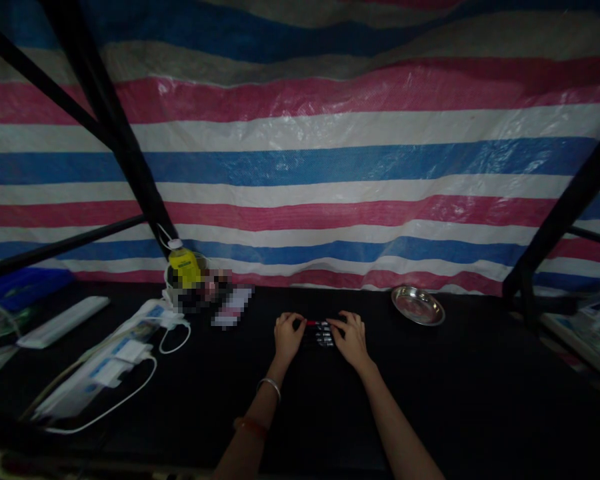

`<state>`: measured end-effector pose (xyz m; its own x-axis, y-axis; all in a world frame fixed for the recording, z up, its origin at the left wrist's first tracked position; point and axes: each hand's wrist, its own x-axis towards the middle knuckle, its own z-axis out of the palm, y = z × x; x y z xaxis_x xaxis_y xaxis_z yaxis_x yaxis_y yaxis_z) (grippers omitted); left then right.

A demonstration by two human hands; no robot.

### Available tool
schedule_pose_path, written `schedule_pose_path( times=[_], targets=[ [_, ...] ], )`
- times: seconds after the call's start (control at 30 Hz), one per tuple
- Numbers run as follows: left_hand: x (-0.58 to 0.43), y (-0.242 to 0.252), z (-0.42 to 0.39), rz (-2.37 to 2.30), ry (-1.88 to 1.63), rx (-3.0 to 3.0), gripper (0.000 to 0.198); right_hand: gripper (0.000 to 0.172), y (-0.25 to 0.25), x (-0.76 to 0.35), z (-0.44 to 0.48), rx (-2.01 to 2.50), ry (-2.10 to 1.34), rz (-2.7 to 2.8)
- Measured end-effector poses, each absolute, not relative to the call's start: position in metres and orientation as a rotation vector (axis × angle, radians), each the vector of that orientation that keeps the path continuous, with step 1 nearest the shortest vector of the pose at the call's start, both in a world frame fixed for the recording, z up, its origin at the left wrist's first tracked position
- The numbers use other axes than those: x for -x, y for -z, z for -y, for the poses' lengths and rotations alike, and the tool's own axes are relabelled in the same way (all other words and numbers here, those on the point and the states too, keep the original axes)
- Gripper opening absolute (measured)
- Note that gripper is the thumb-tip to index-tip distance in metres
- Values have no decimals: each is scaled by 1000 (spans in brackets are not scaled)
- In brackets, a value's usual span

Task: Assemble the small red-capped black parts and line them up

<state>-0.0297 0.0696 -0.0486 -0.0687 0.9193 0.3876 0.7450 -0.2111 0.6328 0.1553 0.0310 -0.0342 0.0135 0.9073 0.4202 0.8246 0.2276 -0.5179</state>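
Note:
Both my hands rest on a dark table (pixel 455 400) around a small cluster of dark tubes or sticks (pixel 321 333) with pale labels; one has a red end. My left hand (pixel 287 335) has its fingers curled at the left side of the cluster. My right hand (pixel 351 337) is curled over the right side, fingertips touching the items. What exactly each hand grips is too dark and small to make out.
A shiny metal dish (pixel 418 305) sits to the right. To the left are a yellow bottle (pixel 184 265), a white power strip with cables (pixel 105 367) and a white flat bar (pixel 63 321). A striped tarpaulin (pixel 330 153) hangs behind, with black frame poles (pixel 115 127).

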Motion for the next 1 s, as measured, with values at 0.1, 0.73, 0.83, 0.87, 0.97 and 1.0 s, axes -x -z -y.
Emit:
schedule_pose_path(
  times=[0.1, 0.73, 0.83, 0.87, 0.97, 1.0],
  targets=[
    [29, 47, -69, -1816, -1145, -1978, 15, 26, 35, -154, -31, 1634, -185, 1799],
    [26, 40, -64, -1814, -1053, -2027, 25, 24, 38, -155, -33, 1862, -120, 1659],
    [23, 38, -60, -1790, -996, -2093, 39, 25, 35, -155, -32, 1924, -137, 1629],
    [22, 37, -59, -1766, -964, -2133, 43, 25, 34, -154, -32, 1939, -142, 1620],
    [21, 34, -56, -1692, -873, -2233, 53, 29, 31, -153, -31, 1968, -134, 1603],
    [21, 34, -55, -1678, -859, -2249, 54, 31, 31, -153, -30, 1978, -126, 1601]
  ],
)
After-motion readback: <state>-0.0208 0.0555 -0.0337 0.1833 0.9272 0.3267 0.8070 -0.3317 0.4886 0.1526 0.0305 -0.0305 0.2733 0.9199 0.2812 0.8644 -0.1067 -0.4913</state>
